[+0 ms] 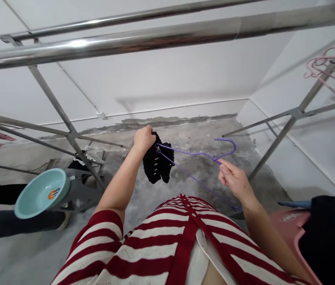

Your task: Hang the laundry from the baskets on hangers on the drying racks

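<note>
1. Evidently, the black garment (152, 168) hangs just below the left hand (144, 139); it looks light and soft, likely to fold rather than keep a shape.
2. The left hand is closed around its upper edge, a sound place to hold; the shiny metal rings (156, 164) under that grip could snag, I would judge.
3. Rightward from that grip stretches a purple hanger (197, 153), one end at the cloth; whether it passes through anything there I cannot tell. Thin as it is, it should be light, springy and rather slick.
4. The right hand (234, 178) pinches the hanger's neck just beside the hook, leaving the wire arms free.
5. Room to move lies over the floor (191, 134), between and beyond the two grips, bounded overhead by a metal rail (125, 42).
6. Farther left of the grips sits a green basin (32, 198); well to their right, pink hangers (333, 57).
</note>
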Tool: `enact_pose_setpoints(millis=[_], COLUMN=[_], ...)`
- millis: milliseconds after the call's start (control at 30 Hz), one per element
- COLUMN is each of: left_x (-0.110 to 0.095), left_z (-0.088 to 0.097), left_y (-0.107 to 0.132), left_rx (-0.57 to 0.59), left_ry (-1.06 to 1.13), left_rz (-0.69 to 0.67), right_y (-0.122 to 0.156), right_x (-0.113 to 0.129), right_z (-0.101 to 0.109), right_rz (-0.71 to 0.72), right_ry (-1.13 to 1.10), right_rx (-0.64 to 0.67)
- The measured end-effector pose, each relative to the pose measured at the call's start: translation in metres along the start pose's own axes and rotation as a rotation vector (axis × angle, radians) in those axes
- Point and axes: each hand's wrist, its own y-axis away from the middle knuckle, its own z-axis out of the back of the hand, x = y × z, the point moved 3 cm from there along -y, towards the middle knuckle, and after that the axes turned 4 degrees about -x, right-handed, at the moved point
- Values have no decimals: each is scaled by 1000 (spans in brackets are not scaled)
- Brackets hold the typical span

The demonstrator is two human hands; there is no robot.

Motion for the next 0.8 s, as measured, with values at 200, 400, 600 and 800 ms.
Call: enact_pose_setpoints(millis=[200, 400, 600, 800], left_x=[4, 12, -26, -30], left_z=[6, 10, -12, -27], left_y=[11, 21, 74, 128], left_rx=[44, 201, 97, 29], left_ry=[-58, -36, -55, 137], left_rz=[-32, -15, -63, -366], right_y=[-4, 4, 1, -5], right_x=[12, 9, -16, -20], right_z=[-16, -26, -83, -64], right_rz=[104, 192, 117, 125], right_ry=[97, 178, 8, -196], right_rx=[-73, -125, -170, -210])
